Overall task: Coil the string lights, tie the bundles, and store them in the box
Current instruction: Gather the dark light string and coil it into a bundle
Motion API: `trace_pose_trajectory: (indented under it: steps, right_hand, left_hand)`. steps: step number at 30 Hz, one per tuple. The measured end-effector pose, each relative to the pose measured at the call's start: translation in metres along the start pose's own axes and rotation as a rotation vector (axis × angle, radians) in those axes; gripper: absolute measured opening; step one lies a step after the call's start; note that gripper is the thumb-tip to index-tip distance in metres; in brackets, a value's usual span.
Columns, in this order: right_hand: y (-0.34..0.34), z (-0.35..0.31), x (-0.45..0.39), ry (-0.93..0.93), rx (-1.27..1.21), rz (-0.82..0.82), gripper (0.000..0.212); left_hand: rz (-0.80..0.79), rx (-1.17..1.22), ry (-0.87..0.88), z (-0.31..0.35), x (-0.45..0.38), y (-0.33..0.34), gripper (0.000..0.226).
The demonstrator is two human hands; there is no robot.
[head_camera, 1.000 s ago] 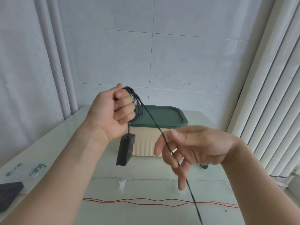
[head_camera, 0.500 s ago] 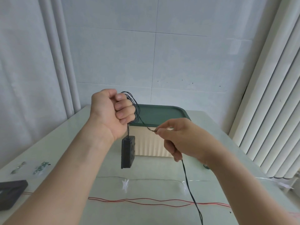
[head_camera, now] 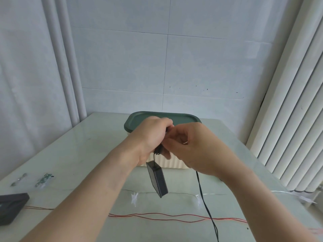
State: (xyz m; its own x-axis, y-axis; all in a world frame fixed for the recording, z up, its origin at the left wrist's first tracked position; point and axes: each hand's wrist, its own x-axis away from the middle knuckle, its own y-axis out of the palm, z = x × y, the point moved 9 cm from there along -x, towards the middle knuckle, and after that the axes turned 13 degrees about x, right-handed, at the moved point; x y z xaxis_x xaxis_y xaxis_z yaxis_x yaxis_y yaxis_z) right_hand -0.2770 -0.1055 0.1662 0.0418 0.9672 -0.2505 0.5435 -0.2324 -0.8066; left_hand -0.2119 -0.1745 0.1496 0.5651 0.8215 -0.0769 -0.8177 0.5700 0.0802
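Note:
My left hand (head_camera: pixel 150 137) is a fist gripping a coil of black string-light wire, mostly hidden inside it. A black battery pack (head_camera: pixel 157 179) dangles below the fist on a short lead. My right hand (head_camera: pixel 190 147) is pressed against the left one, its fingers curled on the same wire. The loose black wire (head_camera: pixel 204 203) drops from under the right hand to the bottom edge of view. Behind both hands stands the cream ribbed box (head_camera: pixel 174 163) with its dark green lid (head_camera: pixel 185 117) on.
A red wire strand (head_camera: pixel 157 216) and a thin strand with clear star lights (head_camera: pixel 134 198) lie across the pale table (head_camera: pixel 83 154). A second black pack (head_camera: pixel 10 206) and small green bits (head_camera: pixel 43 179) sit at the left. Blinds hang on the right.
Both hands have come down and met in front of the box. My right hand moved left against the left fist. The battery pack swung and now hangs tilted.

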Motion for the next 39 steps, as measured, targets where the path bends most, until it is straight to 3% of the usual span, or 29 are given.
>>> trace_pose_trajectory:
  steps: [3, 5, 8, 11, 13, 16, 19, 21, 25, 28, 32, 35, 39]
  right_hand:
    - [0.007, -0.002, 0.002, 0.011, -0.127, -0.051, 0.025]
    - [0.013, -0.007, 0.003, -0.003, -0.239, -0.105, 0.014]
    - [0.021, -0.017, 0.010, -0.030, -0.513, -0.277, 0.023]
    - [0.021, -0.026, 0.016, -0.019, -0.742, -0.367, 0.018]
    - [0.023, -0.020, 0.016, 0.018, -0.679, -0.382, 0.026]
    - [0.027, 0.001, 0.018, 0.054, -0.271, -0.466, 0.034]
    - [0.023, 0.017, 0.022, 0.035, -0.009, -0.567, 0.019]
    - [0.014, 0.023, 0.017, 0.043, -0.027, -0.499, 0.016]
    - [-0.016, 0.034, -0.001, 0.119, -0.332, -0.127, 0.025]
    - [-0.023, 0.032, -0.005, 0.096, -0.376, -0.012, 0.025]
    - [-0.025, 0.032, -0.007, 0.082, -0.356, 0.059, 0.026]
    - [-0.021, 0.038, -0.008, 0.116, -0.292, 0.066, 0.026]
    - [-0.013, 0.037, -0.007, 0.127, -0.209, 0.008, 0.027]
  left_hand:
    - [0.045, -0.104, -0.024, -0.003, 0.000, -0.006, 0.053]
    - [0.083, -0.133, -0.046, -0.005, -0.002, -0.013, 0.045]
    - [0.068, -0.169, -0.076, -0.004, 0.000, -0.014, 0.029]
    - [0.109, -0.182, -0.043, 0.001, 0.000, -0.022, 0.036]
    - [0.162, -0.072, -0.022, 0.006, -0.003, -0.034, 0.034]
    - [0.206, 0.165, 0.015, 0.015, -0.007, -0.055, 0.031]
    - [0.279, 0.259, 0.085, 0.024, -0.007, -0.075, 0.033]
    - [0.283, 0.254, 0.088, 0.023, -0.008, -0.079, 0.033]
    - [0.170, 0.123, 0.024, 0.014, -0.014, -0.068, 0.026]
    - [0.061, 0.065, -0.022, 0.008, -0.012, -0.053, 0.029]
    - [-0.206, 0.056, -0.182, -0.005, -0.003, -0.021, 0.048]
    - [-0.384, 0.148, -0.217, -0.003, 0.006, -0.003, 0.050]
    - [-0.354, 0.267, -0.170, 0.004, 0.005, -0.002, 0.045]
